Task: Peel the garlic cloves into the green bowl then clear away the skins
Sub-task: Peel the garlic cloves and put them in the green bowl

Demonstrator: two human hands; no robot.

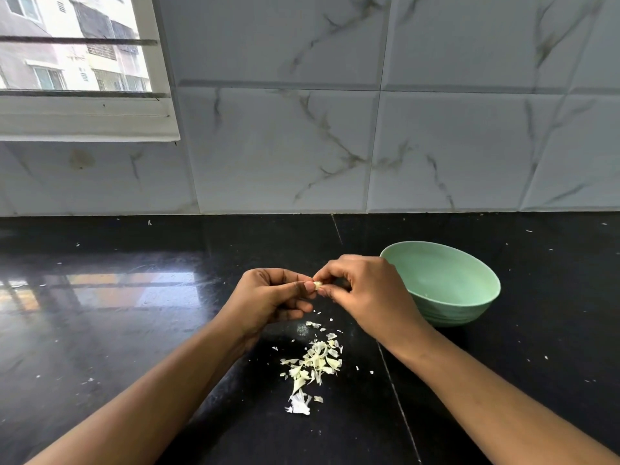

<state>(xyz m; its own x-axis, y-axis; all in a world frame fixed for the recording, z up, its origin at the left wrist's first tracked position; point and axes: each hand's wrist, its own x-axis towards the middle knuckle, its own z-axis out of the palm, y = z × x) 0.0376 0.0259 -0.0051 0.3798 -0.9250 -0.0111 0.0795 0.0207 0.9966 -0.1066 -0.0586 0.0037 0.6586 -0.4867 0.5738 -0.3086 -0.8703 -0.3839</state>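
A small pale garlic clove is held between both hands above the black counter. My left hand pinches it with thumb and curled fingers. My right hand pinches the clove's other side with its fingertips. The green bowl stands just right of my right hand; its inside looks pale and I cannot make out cloves in it. A heap of pale garlic skins lies on the counter below the hands, with a white papery piece at its near end.
The black polished counter carries tiny skin flecks scattered all over. A marble-tiled wall rises behind it, and a window sits at the upper left.
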